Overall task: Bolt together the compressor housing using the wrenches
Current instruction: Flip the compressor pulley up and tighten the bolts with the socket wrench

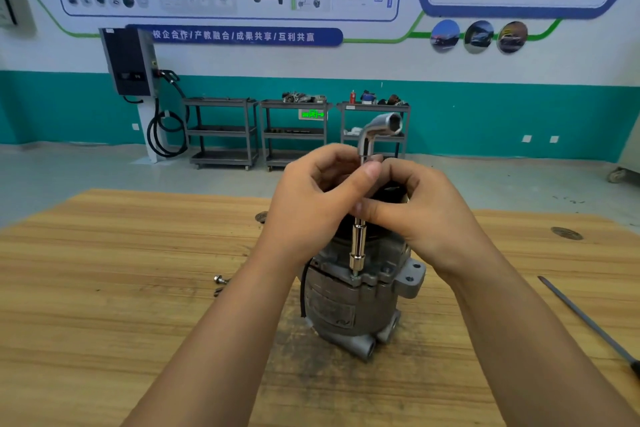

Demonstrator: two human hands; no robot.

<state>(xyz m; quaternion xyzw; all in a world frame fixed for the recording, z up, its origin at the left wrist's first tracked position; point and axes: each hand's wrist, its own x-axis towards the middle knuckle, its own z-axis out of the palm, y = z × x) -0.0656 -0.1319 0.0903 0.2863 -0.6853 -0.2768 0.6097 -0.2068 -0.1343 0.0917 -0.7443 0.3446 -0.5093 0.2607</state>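
Note:
The grey metal compressor housing (349, 302) stands upright on the wooden table (104, 288). A chrome L-shaped socket wrench (358, 246) stands vertically, its lower socket seated on a bolt (355, 277) at the housing's upper flange. Its bent top end with an open socket points up and right. My left hand (311, 204) and my right hand (415, 208) both grip the wrench shaft at mid-height, thumbs pressed against it. The top of the compressor is hidden behind my hands.
Two loose bolts (220, 282) lie on the table left of the housing. A long thin rod-like tool (588, 321) lies at the right edge. Behind the table stand three metal carts (294, 132) and a wall-mounted charger (130, 62).

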